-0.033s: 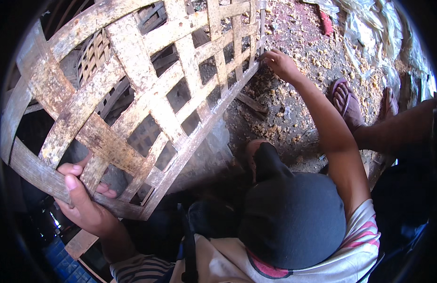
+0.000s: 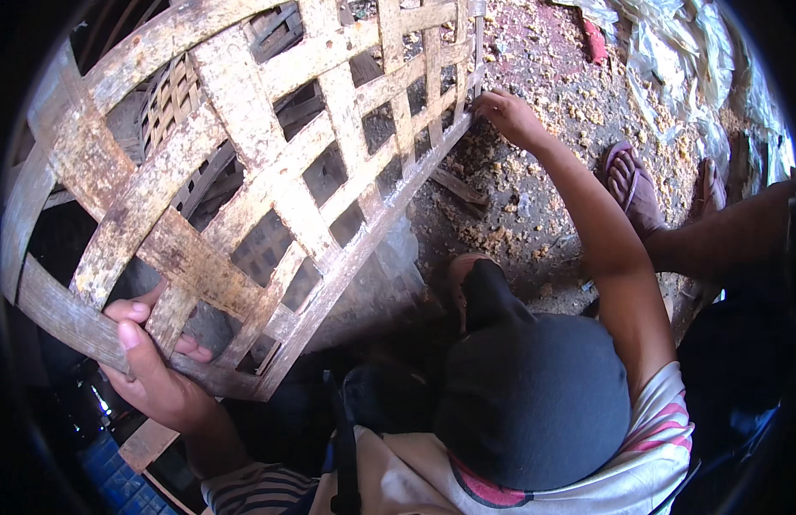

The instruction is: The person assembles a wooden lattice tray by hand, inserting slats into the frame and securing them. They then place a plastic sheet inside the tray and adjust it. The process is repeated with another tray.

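Observation:
A large, weathered woven bamboo basket (image 2: 269, 189) slants across the upper left, its flat strips crossing with wide gaps between them. My left hand (image 2: 162, 369) grips its near left corner, thumb over the rim and fingers showing through the openings behind. At the far right end of the long straight edge, my right hand (image 2: 507, 118) is closed, fingertips pinching the rim. What lies under those right fingertips is hidden. The basket's top runs out of view.
Finer woven baskets (image 2: 170, 94) lie behind the gaps. Crumbly tan debris (image 2: 535, 197) covers the ground at right. Another person's sandalled foot (image 2: 634, 189) is near my right arm. Crumpled plastic sheeting (image 2: 672, 60) hangs at far right. My dark-clothed knee (image 2: 535, 399) rises in front.

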### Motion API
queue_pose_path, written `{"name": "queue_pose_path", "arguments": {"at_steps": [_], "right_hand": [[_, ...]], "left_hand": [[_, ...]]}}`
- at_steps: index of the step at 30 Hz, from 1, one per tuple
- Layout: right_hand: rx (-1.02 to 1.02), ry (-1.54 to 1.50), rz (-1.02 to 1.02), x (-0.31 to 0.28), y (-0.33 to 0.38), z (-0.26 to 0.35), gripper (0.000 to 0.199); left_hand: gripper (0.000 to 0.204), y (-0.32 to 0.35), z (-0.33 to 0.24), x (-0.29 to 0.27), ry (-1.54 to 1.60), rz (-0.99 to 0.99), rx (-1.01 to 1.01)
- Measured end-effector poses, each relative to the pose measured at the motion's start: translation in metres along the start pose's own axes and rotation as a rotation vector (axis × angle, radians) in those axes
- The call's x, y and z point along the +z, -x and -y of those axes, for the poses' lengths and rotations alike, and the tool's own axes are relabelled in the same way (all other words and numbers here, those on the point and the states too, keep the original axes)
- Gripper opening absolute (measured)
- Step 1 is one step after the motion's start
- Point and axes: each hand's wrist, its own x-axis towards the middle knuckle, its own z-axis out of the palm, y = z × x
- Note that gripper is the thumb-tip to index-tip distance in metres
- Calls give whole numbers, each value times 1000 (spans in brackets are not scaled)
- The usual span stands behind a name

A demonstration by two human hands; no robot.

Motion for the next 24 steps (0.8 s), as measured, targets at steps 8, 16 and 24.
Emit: {"name": "queue_pose_path", "arguments": {"at_steps": [8, 16, 24], "right_hand": [[52, -232, 25, 4, -2, 23, 18], [94, -509, 102, 12, 13, 51, 19], [232, -784, -55, 8, 9, 79, 19]], "left_hand": [[22, -5, 9, 0, 32, -1, 47], [23, -8, 8, 10, 4, -75, 48], [22, -12, 3, 6, -7, -65, 5]]}}
